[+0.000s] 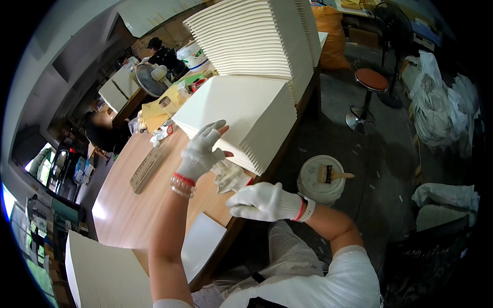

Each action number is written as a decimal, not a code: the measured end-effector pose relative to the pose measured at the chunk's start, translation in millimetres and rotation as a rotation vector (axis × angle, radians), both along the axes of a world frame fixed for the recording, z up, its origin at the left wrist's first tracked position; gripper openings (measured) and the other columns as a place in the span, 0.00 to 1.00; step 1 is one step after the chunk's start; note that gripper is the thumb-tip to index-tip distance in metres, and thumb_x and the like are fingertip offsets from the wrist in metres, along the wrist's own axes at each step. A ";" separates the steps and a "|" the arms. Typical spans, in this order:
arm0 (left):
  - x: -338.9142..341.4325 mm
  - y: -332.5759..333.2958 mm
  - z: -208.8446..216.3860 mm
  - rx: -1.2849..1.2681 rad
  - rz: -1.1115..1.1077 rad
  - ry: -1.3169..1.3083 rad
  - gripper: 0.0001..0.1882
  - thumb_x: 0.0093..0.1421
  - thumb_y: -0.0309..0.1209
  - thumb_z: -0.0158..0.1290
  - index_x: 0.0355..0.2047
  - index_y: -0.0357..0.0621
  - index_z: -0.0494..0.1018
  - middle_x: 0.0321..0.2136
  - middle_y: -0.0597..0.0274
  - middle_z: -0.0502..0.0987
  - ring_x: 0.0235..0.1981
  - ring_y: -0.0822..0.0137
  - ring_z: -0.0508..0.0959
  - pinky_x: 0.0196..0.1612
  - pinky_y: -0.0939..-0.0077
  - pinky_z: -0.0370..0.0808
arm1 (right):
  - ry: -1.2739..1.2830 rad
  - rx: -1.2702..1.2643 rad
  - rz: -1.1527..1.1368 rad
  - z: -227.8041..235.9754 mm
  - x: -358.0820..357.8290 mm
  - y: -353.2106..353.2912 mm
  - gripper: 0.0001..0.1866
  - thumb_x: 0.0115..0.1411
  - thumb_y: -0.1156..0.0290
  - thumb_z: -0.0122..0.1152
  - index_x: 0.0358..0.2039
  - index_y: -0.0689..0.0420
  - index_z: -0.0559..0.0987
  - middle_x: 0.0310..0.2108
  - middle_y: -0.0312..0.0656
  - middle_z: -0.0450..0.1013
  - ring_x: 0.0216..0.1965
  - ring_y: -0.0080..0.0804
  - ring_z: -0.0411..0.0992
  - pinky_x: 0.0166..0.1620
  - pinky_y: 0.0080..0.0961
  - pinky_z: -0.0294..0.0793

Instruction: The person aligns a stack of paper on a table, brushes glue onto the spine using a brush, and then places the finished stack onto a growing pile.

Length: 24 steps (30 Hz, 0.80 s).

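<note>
My left hand (201,150), in a white knit glove with bare thumb and index tips, is raised at the near-left side of a low stack of white boards (231,102). Its thumb and index stand apart, with nothing visible between them. Beside the table edge, my right hand (264,201) wears a similar white glove. Its fingers stretch loosely to the left, and I see nothing in them. A crumpled spare glove (229,176) lies on the table between my hands and the stack. A white sheet or panel (204,246) rests near the table's front edge.
A taller stack of white boards (246,41) rises behind the low one. A wooden block (146,169) lies left on the table (120,205). On the floor to the right stand a white bucket (308,177) with a brush (334,175) across it and a stool (371,80). Other people sit far left.
</note>
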<state>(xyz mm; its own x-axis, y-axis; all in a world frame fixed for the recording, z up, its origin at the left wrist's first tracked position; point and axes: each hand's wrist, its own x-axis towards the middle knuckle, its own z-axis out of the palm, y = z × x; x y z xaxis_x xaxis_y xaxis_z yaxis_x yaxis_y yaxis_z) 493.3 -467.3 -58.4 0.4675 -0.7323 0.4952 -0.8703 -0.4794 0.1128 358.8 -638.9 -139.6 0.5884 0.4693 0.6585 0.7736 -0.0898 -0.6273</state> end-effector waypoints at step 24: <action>44.4 -26.7 -16.9 0.103 0.153 -0.057 0.26 0.49 0.29 0.65 0.50 0.40 0.72 0.35 0.54 0.81 0.31 0.59 0.82 0.35 0.72 0.78 | 0.062 0.119 -0.188 -21.2 44.8 -79.1 0.13 0.61 0.64 0.59 0.37 0.62 0.78 0.42 0.51 0.75 0.38 0.43 0.77 0.42 0.33 0.75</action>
<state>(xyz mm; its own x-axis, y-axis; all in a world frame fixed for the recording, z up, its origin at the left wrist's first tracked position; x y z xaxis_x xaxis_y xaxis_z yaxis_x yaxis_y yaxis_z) 537.8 -494.0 -75.4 0.5505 -0.7030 0.4503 -0.7902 -0.6128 0.0092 403.7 -718.0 -160.8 0.6993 0.2688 0.6624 0.7099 -0.1519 -0.6877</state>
